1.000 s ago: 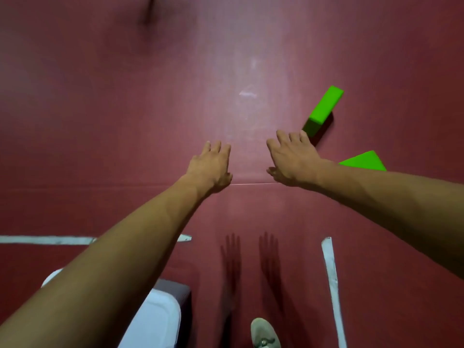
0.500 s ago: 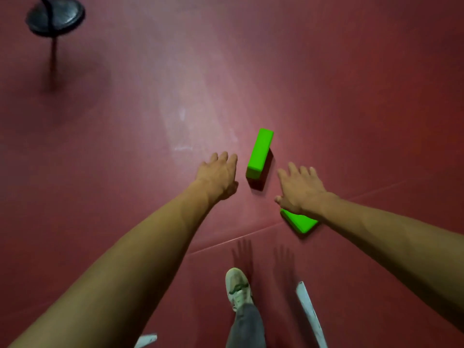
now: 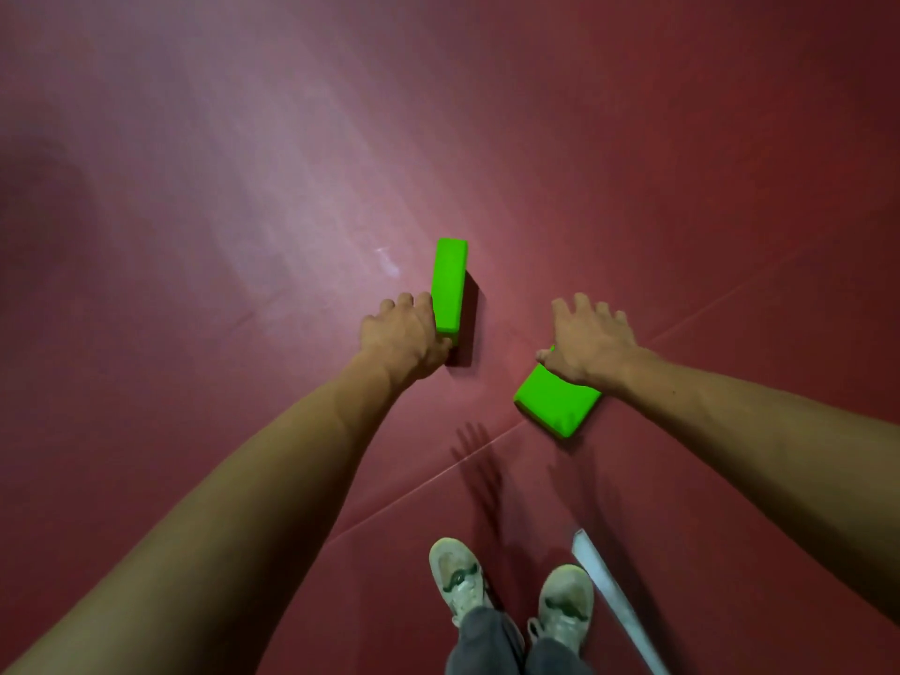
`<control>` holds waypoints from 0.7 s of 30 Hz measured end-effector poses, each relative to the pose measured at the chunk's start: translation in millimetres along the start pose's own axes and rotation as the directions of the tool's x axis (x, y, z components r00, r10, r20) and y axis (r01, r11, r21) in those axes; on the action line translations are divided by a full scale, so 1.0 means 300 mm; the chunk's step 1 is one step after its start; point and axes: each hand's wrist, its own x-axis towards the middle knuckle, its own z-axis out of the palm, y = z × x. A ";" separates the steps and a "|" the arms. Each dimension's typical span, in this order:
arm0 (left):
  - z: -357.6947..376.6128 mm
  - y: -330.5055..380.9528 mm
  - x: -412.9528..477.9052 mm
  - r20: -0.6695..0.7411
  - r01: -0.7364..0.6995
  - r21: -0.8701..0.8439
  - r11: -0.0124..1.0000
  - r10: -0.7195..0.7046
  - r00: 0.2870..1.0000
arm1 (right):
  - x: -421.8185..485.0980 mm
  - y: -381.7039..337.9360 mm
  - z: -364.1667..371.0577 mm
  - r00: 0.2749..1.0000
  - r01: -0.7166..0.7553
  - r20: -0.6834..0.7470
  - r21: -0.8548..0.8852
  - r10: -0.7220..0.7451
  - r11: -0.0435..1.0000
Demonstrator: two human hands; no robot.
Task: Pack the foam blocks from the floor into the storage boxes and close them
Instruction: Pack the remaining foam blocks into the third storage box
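Both arms reached forward and down over the dark red floor (image 3: 657, 153). The left hand (image 3: 402, 333) was at the near end of the upright green block (image 3: 450, 285), which stood on its long narrow edge. The fingers lay curled against the block's left face and the thumb sat by its near corner, but whether the hand had actually closed on the block could not be told. The block's right face and far end were unobstructed, with bare floor on that side.

The right hand (image 3: 589, 343) was spread, fingers apart and nearly straight, and held nothing. Its palm covered the far end of the flat green block (image 3: 555, 401), which lay broad side down, angled across a floor seam. Whether the palm touched the block could not be told. The block's near corner and left edge were exposed.

The two blocks lay apart with open floor between them. Two pale shoes (image 3: 460, 577) stood near the lower edge of the view, beside a white tape strip (image 3: 613, 601).
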 end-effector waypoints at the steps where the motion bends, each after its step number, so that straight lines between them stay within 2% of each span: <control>1: 0.023 0.028 0.003 0.002 -0.012 0.004 1.000 0.012 1.000 | -0.005 0.019 0.047 1.000 -0.018 0.023 0.010 0.018 1.000; 7: 0.178 0.148 -0.002 0.021 -0.080 0.096 0.992 0.079 0.997 | -0.017 0.114 0.304 0.981 -0.134 0.156 0.082 0.120 0.988; 10: 0.255 0.160 0.036 0.007 -0.046 0.108 0.993 0.045 0.999 | 0.013 0.133 0.404 0.965 -0.215 0.185 0.155 0.186 0.964; 15: 0.460 0.191 0.184 -0.025 0.039 0.090 0.995 -0.037 0.999 | 0.202 0.120 0.662 0.910 -0.400 0.278 0.396 0.308 0.827; 18: 0.588 0.210 0.315 -0.058 0.089 0.089 0.992 -0.084 0.995 | 0.370 0.089 0.803 0.903 -0.423 0.307 0.511 0.300 0.748; 21: 0.702 0.232 0.476 -0.112 0.137 0.078 0.987 -0.128 0.985 | 0.548 0.055 0.898 0.914 -0.402 0.299 0.561 0.275 0.724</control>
